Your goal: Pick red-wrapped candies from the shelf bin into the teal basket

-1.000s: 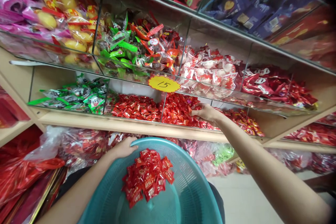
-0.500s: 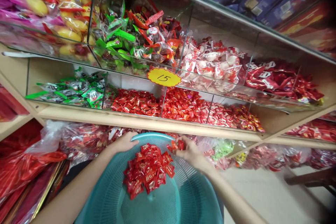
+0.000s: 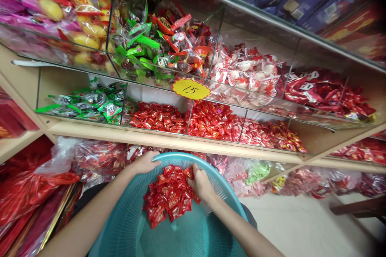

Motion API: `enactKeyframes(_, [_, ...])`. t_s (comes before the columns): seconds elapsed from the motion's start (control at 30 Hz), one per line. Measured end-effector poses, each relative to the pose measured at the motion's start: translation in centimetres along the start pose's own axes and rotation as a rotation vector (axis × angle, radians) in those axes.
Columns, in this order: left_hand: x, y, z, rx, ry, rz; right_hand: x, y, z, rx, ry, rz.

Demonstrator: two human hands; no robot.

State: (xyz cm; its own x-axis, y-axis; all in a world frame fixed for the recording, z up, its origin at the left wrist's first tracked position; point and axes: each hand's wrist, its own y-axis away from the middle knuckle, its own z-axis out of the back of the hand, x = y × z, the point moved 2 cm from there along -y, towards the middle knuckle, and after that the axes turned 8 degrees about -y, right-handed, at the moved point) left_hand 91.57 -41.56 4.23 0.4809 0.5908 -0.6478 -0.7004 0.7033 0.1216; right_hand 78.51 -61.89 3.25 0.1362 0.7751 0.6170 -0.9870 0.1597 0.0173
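A teal plastic basket (image 3: 175, 243) with mesh sides sits low in front of me, tilted a little toward the shelves. My left hand (image 3: 145, 164) grips its far rim on the left, thumb inside. Shiny red-wrapped candies (image 3: 169, 198) lie heaped on the basket's floor toward the far side. At the heap's right edge, my right hand (image 3: 201, 182) reaches down inside the basket, fingers curled on red candies; its fingertips are partly hidden.
Beyond the basket, a wooden shelf edge (image 3: 169, 138) runs below glass-fronted bins of red candies (image 3: 211, 120) and green-wrapped sweets (image 3: 102, 102). A yellow tag (image 3: 191, 89) reads 15. Bagged goods (image 3: 99, 156) lie underneath. A dark wooden leg (image 3: 356, 207) stands right.
My right hand has moved left and down from over the basket's right rim, with red candies in its fingers, onto the heap. My left hand stays on the rim.
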Motion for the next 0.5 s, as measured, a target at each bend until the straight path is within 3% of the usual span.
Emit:
enactKeyframes(0.1, [0.2,-0.1,0.0,0.000,-0.007,-0.003,-0.5,-0.1,-0.1,-0.024,-0.048,0.019])
enactKeyframes(0.27, [0.4,-0.1,-0.2,-0.020,-0.011,0.014,-1.0,-1.1,1.8,-0.123,-0.178,-0.043])
enactKeyframes(0.37, [0.2,-0.2,-0.2,-0.012,-0.002,-0.003,-1.0,-1.6,2.4,-0.114,-0.143,-0.073])
enactKeyframes(0.5, [0.1,-0.2,-0.2,-0.005,-0.006,-0.012,-0.8,-2.0,1.5,-0.090,-0.065,-0.061])
